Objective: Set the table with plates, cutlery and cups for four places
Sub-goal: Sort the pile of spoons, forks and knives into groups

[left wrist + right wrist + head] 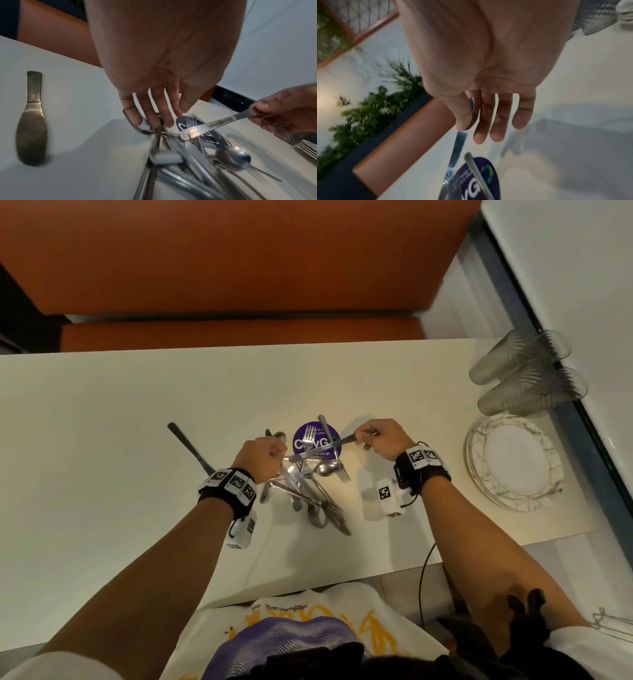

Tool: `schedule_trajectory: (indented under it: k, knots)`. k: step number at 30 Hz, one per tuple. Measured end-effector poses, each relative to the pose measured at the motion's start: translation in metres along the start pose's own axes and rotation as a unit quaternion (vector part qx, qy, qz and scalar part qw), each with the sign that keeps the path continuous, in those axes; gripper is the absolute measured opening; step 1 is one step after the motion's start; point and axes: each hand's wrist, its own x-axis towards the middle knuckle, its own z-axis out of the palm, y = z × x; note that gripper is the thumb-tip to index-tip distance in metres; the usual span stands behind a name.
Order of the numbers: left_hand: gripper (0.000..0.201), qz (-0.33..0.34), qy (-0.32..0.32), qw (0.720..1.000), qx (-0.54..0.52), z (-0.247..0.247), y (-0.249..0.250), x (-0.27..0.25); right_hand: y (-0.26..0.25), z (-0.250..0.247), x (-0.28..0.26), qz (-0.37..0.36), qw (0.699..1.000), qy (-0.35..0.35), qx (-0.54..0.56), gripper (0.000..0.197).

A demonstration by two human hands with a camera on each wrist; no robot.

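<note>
— Where was the cutlery at that moment?

— Heaped in a tangled pile [310,491] at the middle of the bench [102,412], partly over a round purple sticker [317,441]. One serrated knife [31,129] lay apart to my left.

— And your grips?

— My right hand [380,440] pinched a table knife [325,447] by one end, the rest slanting above the heap. My left hand [262,455] reached into the pile; its fingers [135,115] seemed hooked round a spoon [143,127], though blur made that uncertain.

— The rest of the setting?

— Stacked plates [513,462] sat at the bench's right edge, clear cups [524,371] lying on their sides just beyond them.
</note>
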Motion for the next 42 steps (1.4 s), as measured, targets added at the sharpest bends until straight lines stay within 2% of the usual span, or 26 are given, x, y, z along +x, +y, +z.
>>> schedule_trajectory:
  k: [8, 13, 16, 19, 22, 26, 29, 38, 42]
  knots:
    - [0.019, 0.021, 0.034, 0.998, -0.047, -0.009, 0.015, 0.007, -0.032, -0.013, 0.005, -0.039, 0.991, 0.047, 0.119, 0.019]
    - [0.024, 0.056, 0.073, 0.987, -0.135, -0.016, 0.049, 0.01, -0.074, -0.015, 0.011, -0.129, 0.977, 0.114, 0.123, 0.027]
    - [0.028, 0.056, 0.039, 0.975, -0.213, -0.021, 0.075, 0.01, -0.105, -0.011, 0.014, -0.179, 0.969, 0.129, 0.107, 0.031]
    - [0.031, 0.056, 0.003, 0.948, -0.313, -0.024, 0.087, 0.006, -0.132, -0.003, 0.013, -0.221, 0.96, 0.138, 0.101, 0.028]
    - [0.026, 0.055, 0.039, 0.952, -0.3, -0.023, 0.081, 0.002, -0.147, 0.008, 0.015, -0.23, 0.958, 0.149, 0.091, 0.025]
    - [0.019, 0.045, 0.088, 0.947, -0.307, -0.026, 0.068, -0.008, -0.153, 0.023, 0.014, -0.234, 0.961, 0.101, 0.108, 0.021]
    - [0.021, 0.046, 0.107, 0.942, -0.315, -0.035, 0.062, -0.022, -0.153, 0.036, 0.011, -0.234, 0.962, 0.058, 0.128, 0.025]
    - [0.027, 0.033, 0.105, 0.944, -0.311, -0.045, 0.028, -0.04, -0.166, 0.072, 0.012, -0.184, 0.955, -0.017, 0.23, 0.024]
    - [0.025, 0.004, 0.115, 0.944, -0.311, -0.058, 0.008, -0.052, -0.183, 0.096, 0.012, -0.168, 0.947, -0.067, 0.264, 0.028]
